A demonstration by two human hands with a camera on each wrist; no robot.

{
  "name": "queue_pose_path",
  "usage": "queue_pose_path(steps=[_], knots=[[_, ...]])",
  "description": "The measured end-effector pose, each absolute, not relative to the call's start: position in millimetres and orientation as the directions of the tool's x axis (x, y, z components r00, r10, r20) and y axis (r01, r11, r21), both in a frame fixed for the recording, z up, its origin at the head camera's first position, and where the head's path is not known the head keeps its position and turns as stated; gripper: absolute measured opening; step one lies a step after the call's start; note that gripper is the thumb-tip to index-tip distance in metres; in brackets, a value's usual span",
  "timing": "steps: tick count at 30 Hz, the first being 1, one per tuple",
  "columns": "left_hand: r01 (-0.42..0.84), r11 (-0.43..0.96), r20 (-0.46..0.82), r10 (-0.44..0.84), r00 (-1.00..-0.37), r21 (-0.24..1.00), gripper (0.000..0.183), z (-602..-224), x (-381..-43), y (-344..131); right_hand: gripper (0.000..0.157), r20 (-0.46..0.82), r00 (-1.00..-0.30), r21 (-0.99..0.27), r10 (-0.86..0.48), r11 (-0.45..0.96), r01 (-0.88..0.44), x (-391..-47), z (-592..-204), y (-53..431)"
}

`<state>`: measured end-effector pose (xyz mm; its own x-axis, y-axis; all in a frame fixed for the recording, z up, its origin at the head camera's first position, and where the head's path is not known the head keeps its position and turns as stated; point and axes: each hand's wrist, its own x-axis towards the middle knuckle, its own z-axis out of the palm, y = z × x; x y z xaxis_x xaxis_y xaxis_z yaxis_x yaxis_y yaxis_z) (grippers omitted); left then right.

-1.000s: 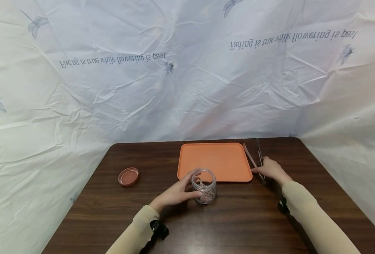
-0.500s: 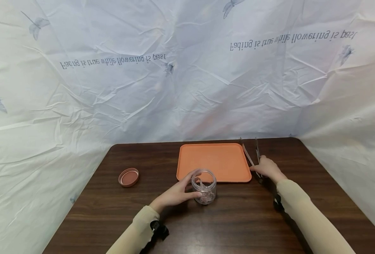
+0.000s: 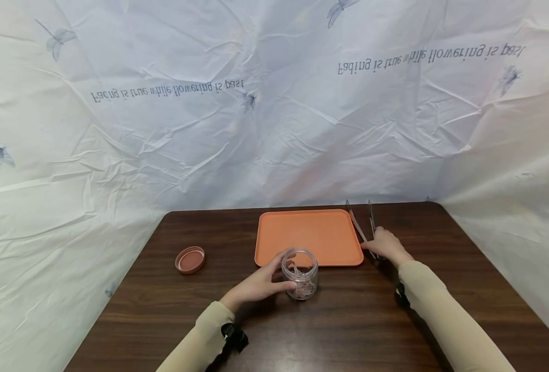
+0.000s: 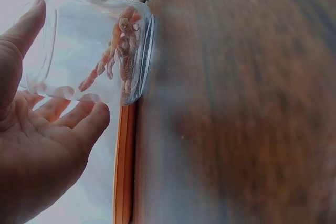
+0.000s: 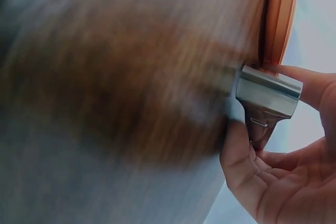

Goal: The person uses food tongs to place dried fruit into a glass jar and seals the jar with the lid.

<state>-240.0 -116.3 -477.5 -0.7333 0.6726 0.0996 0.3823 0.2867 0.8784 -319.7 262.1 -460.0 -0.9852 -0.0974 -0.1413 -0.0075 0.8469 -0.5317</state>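
Observation:
My left hand (image 3: 257, 283) holds a clear glass jar (image 3: 308, 287) upright on the table, thumb on the near side and fingers around the far side. Reddish-brown knobbly pieces (image 4: 125, 51) lie at its bottom in the left wrist view; their kind is unclear. At the tray's right edge, my right hand (image 3: 387, 246) grips metal tongs (image 3: 357, 223) near their hinge end. Their two arms are spread and point away from me. The right wrist view shows the shiny tongs' end (image 5: 269, 94) between thumb and fingers.
An orange rectangular tray (image 3: 309, 232) lies behind the jar. The jar's reddish-brown lid (image 3: 190, 260) rests on the left of the dark wooden table (image 3: 330, 336). Printed white sheeting (image 3: 283, 129) hangs behind the table and at both sides.
My right hand has moved left with the tongs, whose arms now stand a little closer to the jar. The tray has shifted slightly left. My left hand and the jar have stayed put.

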Motion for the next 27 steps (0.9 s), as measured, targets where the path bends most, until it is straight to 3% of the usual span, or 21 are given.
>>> queue_pose_path(steps=[9, 20, 27], knots=[[0.382, 0.289, 0.099, 0.671, -0.735, 0.878, 0.084, -478, -240, -116, 0.087, -0.169, -0.98, -0.519, -0.103, 0.855, 0.0, -321, -457, 264], [0.38, 0.294, 0.095, 0.669, -0.737, 0.877, 0.083, -477, -240, -116, 0.099, -0.188, -0.972, -0.541, -0.137, 0.841, -0.014, -314, -453, 277], [0.347, 0.305, 0.063, 0.664, -0.745, 0.887, 0.087, -476, -237, -117, 0.096, -0.03, -0.987, -0.537, -0.155, 0.836, -0.115, -305, -443, 285]])
